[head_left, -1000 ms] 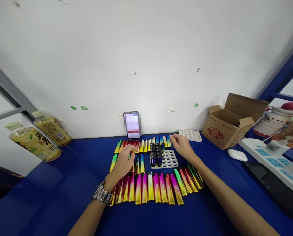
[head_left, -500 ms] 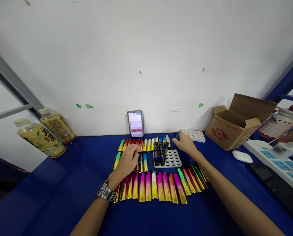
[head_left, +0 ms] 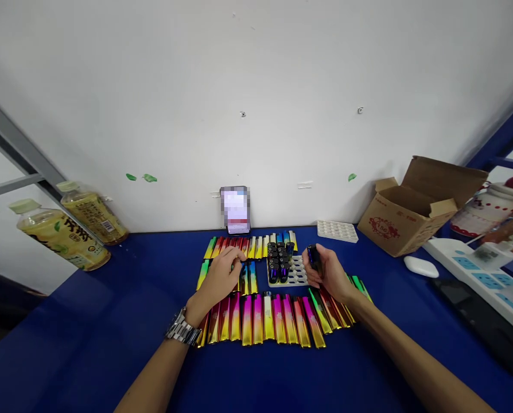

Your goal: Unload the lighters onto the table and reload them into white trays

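Shiny lighters in several colours lie in rows on the blue table, with a long pink-and-yellow front row (head_left: 268, 321). My right hand (head_left: 331, 275) is closed on a dark, glossy lighter (head_left: 313, 257), held upright at the right side of a white tray with round holes (head_left: 297, 272). Dark lighters (head_left: 278, 267) stand upright in the tray's left part. Over the left ends of the back and middle rows is my left hand (head_left: 222, 272), its fingers curled. What those fingers hold, if anything, is hidden.
A second white tray (head_left: 337, 231) lies by the wall, beside an open cardboard box (head_left: 389, 221). A phone (head_left: 236, 212) leans on the wall. Two drink bottles (head_left: 61, 235) are at left. A white case (head_left: 420, 267), black device (head_left: 475, 321) and power strip (head_left: 467, 267) sit at right.
My right hand has come back toward me from beyond the tray, bringing the dark lighter to the tray's right side. My left hand has barely moved.
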Motion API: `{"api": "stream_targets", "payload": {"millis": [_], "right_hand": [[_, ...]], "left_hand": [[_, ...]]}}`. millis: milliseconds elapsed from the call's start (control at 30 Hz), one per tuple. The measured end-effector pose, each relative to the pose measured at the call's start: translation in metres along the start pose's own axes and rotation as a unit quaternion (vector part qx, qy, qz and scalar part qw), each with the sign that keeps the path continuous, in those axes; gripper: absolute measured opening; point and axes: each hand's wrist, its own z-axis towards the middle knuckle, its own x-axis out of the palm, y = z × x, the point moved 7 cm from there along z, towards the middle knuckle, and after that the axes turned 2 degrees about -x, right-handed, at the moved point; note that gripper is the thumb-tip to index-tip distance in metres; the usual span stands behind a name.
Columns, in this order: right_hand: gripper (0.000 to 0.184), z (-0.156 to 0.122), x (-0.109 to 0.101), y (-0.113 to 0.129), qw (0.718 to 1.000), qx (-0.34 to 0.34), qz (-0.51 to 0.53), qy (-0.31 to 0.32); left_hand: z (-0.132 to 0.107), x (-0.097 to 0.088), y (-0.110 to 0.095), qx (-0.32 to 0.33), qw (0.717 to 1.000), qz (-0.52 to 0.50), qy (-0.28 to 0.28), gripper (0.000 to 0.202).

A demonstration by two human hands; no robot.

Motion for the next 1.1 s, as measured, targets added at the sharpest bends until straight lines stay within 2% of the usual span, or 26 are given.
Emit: {"api": "stream_targets", "payload": {"millis": [100, 200, 300, 533, 900, 1100], "right_hand": [[0.049, -0.0004, -0.0034, -0.0073, 0.997, 0.050, 0.010, -0.057], [0.049, -0.0023, -0.0041, -0.0108, 0.990, 0.090, 0.001, -0.105], [0.047, -0.0032, -0.0025, -0.0098, 0.987, 0.097, -0.014, -0.124], [0.050, -0.0035, 0.0003, -0.0108, 0.985, 0.126, 0.009, -0.121], [0.043, -0.0041, 0.0008, -0.0089, 0.982, 0.126, 0.032, -0.137], [0.046, -0.0045, 0.0012, -0.0094, 0.981, 0.130, 0.035, -0.140]], "left_hand": [[-0.0002, 0.0005, 0.0010, -0.004, 1.000, 0.000, 0.002, 0.020], [-0.0005, 0.0014, 0.0017, -0.006, 1.000, 0.006, 0.007, 0.019], [-0.0008, 0.0021, 0.0020, -0.003, 1.000, 0.015, 0.012, 0.020], [-0.0008, 0.0030, 0.0033, -0.004, 1.000, 0.007, 0.016, 0.018], [-0.0013, 0.0040, 0.0006, 0.003, 0.999, 0.016, 0.029, 0.019], [-0.0015, 0.0059, 0.0003, 0.006, 0.998, 0.037, 0.049, 0.022]]}}
